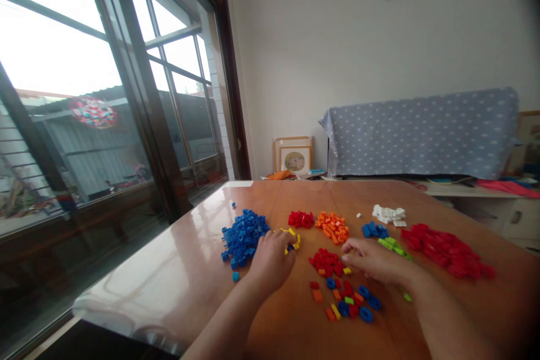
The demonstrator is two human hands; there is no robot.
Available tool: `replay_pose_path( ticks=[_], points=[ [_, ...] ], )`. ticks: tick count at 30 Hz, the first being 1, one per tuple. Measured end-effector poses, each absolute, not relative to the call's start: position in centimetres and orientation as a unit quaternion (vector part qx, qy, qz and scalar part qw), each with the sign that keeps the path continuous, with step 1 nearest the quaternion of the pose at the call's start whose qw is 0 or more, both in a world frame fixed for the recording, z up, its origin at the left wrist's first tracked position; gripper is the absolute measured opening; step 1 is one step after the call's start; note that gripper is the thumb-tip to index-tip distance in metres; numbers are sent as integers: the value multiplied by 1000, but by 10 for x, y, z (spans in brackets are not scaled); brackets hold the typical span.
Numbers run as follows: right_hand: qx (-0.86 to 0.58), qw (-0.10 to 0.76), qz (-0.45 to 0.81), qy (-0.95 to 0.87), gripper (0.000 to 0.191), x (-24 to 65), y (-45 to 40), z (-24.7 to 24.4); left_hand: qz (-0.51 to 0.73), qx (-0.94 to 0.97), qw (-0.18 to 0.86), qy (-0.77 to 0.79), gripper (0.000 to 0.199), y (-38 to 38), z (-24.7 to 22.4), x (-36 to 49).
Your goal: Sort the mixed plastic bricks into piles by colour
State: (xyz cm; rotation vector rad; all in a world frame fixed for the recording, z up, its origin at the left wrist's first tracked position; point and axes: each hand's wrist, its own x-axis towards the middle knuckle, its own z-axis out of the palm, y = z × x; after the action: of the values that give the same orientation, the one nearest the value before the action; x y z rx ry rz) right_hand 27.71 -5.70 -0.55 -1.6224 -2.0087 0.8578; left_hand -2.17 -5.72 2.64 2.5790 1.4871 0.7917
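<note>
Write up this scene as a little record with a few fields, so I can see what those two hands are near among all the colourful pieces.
Left hand: curled at the yellow plastic bricks, beside the blue pile; any held piece is hidden.
Right hand: fingers low, nearest the small red pile.
Other piles: orange pile, white pile, large red pile.
Loose: mixed scatter below the hands.
Surface: polished wooden table.
Beyond: window, dotted cloth cover.
</note>
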Motion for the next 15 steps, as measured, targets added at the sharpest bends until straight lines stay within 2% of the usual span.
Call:
replay_pose_path(
  ticks=[7, 15],
  points=[
    [-581, 207, 323, -718, 31, 277, -57, -7, 262, 712, -57, 649, 24, -10, 30, -100],
    [-586, 210, 317, -716, 32, 279, -55, -10, 306, 678, -56, 666, 31, -1, 29, -109]
  ],
)
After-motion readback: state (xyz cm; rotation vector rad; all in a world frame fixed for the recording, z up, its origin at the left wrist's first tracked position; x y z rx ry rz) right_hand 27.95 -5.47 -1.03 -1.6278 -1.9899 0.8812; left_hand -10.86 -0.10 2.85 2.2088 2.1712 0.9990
